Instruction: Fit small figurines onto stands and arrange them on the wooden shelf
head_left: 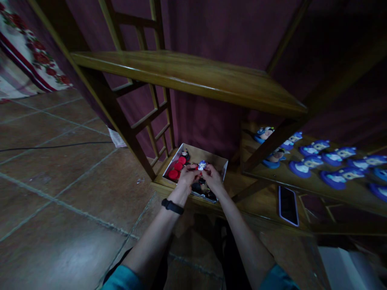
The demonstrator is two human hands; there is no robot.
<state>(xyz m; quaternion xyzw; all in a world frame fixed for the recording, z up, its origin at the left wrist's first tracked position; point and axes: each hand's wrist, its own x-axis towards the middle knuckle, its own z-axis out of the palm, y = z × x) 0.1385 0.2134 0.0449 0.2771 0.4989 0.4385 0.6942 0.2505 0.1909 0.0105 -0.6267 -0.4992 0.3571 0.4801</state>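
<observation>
Over a shallow white box (206,150), both my hands are together around a small figurine (202,164) with a blue-and-white head and something red beneath it. My left hand (188,176), below a black wristband, has its fingers closed on the figurine's left side. My right hand (212,177) grips it from the other side. Round red pieces (173,174) lie in the left part of the box, with a dark figurine (185,154) at its back corner. Darker pieces (199,187) sit under my hands, too dim to make out.
The box stands on the low board of a wooden shelf unit, beneath an upper shelf (187,76). Several blue-based figurines (305,165) stand on a shelf to the right. A phone (288,205) lies on the low board. A wooden lattice (149,117) rises at the left.
</observation>
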